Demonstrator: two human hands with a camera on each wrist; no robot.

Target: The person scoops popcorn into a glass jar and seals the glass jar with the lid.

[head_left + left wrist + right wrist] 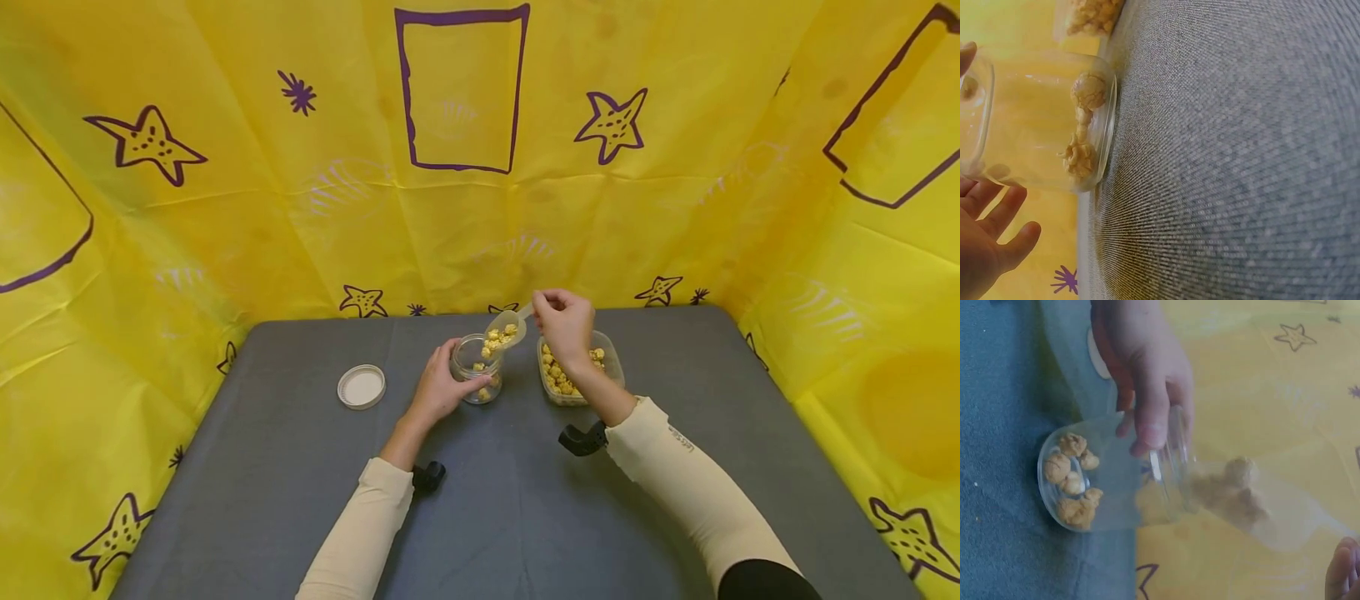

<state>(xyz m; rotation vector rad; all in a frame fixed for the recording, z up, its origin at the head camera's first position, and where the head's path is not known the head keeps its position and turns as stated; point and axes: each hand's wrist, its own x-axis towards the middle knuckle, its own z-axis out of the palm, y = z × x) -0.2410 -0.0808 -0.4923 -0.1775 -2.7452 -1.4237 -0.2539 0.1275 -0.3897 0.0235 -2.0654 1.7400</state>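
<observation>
Whitish scoop (520,322), one; jar (1114,490), one

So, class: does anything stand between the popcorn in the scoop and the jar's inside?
Nothing visible does. The scoop holds the popcorn at the open mouth of the jar; the white lid lies apart, and the left hand grips the side.

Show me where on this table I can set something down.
The table is bare between the lid, the left sleeve and the left edge, and between the tub, the right sleeve and the right edge. The far middle is crowded: the left hand grips the jar, the right hand holds the scoop at its mouth, with the tub close by.
</observation>
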